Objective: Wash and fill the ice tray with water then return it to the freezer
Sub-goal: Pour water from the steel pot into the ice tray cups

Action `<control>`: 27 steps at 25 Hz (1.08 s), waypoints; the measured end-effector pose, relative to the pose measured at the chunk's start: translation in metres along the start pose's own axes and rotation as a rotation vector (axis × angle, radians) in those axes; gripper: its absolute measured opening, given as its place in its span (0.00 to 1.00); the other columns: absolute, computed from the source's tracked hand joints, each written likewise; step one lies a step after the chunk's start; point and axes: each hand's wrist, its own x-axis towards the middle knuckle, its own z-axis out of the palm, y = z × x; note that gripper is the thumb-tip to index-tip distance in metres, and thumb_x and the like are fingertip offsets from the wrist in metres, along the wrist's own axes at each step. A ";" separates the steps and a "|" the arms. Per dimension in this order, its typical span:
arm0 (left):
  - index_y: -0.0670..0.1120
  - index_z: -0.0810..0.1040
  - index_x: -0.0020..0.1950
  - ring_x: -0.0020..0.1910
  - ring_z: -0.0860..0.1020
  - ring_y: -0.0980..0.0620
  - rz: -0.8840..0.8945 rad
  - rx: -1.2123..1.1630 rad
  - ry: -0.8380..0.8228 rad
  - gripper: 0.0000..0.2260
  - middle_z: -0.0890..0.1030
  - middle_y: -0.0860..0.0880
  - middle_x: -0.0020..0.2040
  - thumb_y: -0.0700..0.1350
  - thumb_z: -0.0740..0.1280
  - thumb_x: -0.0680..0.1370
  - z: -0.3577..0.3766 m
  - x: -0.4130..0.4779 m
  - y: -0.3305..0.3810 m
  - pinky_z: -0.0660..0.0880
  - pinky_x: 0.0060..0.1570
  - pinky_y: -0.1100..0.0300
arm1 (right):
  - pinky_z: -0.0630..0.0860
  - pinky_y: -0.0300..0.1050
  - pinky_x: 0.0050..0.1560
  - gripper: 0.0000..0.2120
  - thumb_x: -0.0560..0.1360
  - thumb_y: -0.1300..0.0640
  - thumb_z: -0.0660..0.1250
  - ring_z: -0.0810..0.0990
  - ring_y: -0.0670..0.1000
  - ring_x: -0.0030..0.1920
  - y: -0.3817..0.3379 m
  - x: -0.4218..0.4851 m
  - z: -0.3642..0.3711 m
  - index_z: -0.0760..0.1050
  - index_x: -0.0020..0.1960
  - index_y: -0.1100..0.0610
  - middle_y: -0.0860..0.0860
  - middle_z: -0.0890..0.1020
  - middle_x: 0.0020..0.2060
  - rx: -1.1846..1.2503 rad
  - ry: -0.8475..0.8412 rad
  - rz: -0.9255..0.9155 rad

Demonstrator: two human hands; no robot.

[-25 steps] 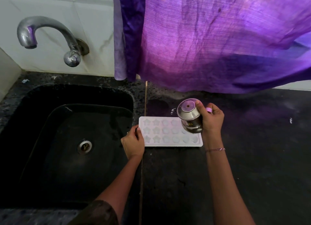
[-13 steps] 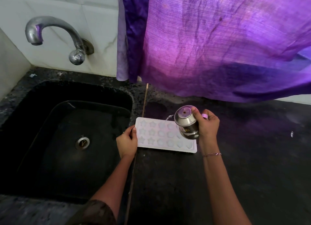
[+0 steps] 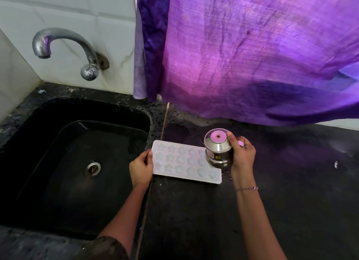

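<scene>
Because the tray (image 3: 186,161) must lie level to take water, we hold it flat on the bench (image 3: 194,220), our left grip (image 3: 140,167) curled over its left end to steady it, while our right grip (image 3: 242,156) wraps round a steel pot (image 3: 218,149) tipped above its right end, likely to pour, though we cannot make out a stream. Left of the tray lies the sink (image 3: 58,172), with the tap (image 3: 64,45) far to the tray's back left, and a purple cloth (image 3: 252,55) hangs behind the tray, near the pot; nothing stands between pot and cells, yet we judge a high lift could brush that cloth.
</scene>
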 end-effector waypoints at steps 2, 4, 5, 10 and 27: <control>0.46 0.83 0.54 0.36 0.78 0.52 -0.022 -0.008 0.000 0.09 0.84 0.46 0.39 0.43 0.65 0.78 0.000 -0.001 0.000 0.70 0.38 0.61 | 0.68 0.40 0.32 0.24 0.69 0.61 0.74 0.65 0.46 0.29 -0.003 0.000 -0.003 0.59 0.28 0.52 0.49 0.66 0.26 -0.025 0.003 -0.011; 0.46 0.83 0.54 0.35 0.79 0.52 -0.027 -0.021 -0.003 0.09 0.84 0.46 0.37 0.44 0.65 0.78 0.001 -0.002 0.000 0.73 0.37 0.60 | 0.66 0.40 0.33 0.24 0.69 0.61 0.74 0.64 0.46 0.29 -0.006 0.001 -0.005 0.59 0.28 0.52 0.50 0.65 0.26 -0.035 0.002 -0.014; 0.46 0.83 0.55 0.35 0.79 0.52 -0.031 -0.028 -0.003 0.10 0.84 0.47 0.37 0.44 0.65 0.78 0.001 -0.001 0.000 0.74 0.37 0.59 | 0.66 0.41 0.33 0.24 0.69 0.61 0.74 0.63 0.46 0.29 -0.007 0.003 -0.004 0.59 0.28 0.52 0.50 0.64 0.27 -0.041 -0.002 -0.017; 0.48 0.83 0.55 0.33 0.79 0.51 -0.041 -0.021 0.009 0.10 0.83 0.48 0.34 0.45 0.65 0.78 0.001 0.000 -0.001 0.74 0.35 0.59 | 0.66 0.40 0.31 0.24 0.70 0.61 0.74 0.63 0.46 0.29 -0.009 0.003 -0.003 0.59 0.28 0.54 0.50 0.64 0.26 -0.120 -0.008 -0.061; 0.49 0.83 0.56 0.32 0.78 0.49 -0.050 0.055 0.032 0.11 0.81 0.46 0.31 0.48 0.65 0.78 0.001 0.000 0.002 0.75 0.36 0.57 | 0.65 0.39 0.33 0.23 0.69 0.62 0.74 0.62 0.46 0.31 -0.013 0.006 -0.003 0.60 0.28 0.54 0.50 0.64 0.25 -0.239 -0.003 -0.179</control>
